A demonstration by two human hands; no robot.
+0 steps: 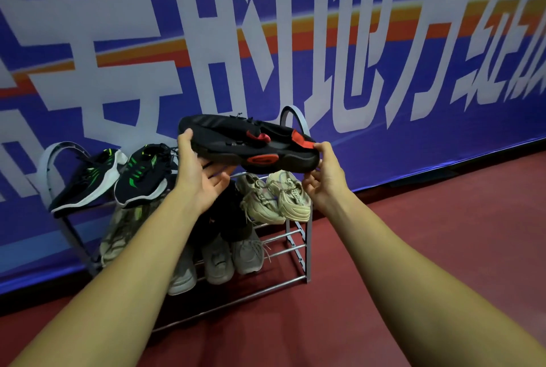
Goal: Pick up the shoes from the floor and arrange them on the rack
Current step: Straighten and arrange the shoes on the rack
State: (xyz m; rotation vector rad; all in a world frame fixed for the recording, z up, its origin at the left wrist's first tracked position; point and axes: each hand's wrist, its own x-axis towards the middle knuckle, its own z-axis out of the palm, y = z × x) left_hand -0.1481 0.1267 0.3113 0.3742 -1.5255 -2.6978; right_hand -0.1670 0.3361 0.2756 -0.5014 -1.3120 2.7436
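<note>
A printed vinyl banner [384,41] backs a smooth red floor [413,248]. Against it stands the rack [266,291], thin metal rails between arched end frames.

The black shoe [236,142] is in the air over the right half of the rack's top tier, tipped on its side with the sole edge towards the person. It looks light. The knit-like upper should give under pressure, and the thick moulded sole looks stiff and matte, so it is unlikely to slip. Toe and heel are the firm places to take hold, not the soft middle.

The left hand [204,180] is palm up, with the thumb hooked over the toe and the fingers spread beneath. The right hand [325,177] pinches the heel by the red tab.

A black-and-green pair [141,180] leans at the top tier's left end. A chunky beige pair [274,201] sits below at the right edge, and a grey pair [233,254] sits lower still.
</note>
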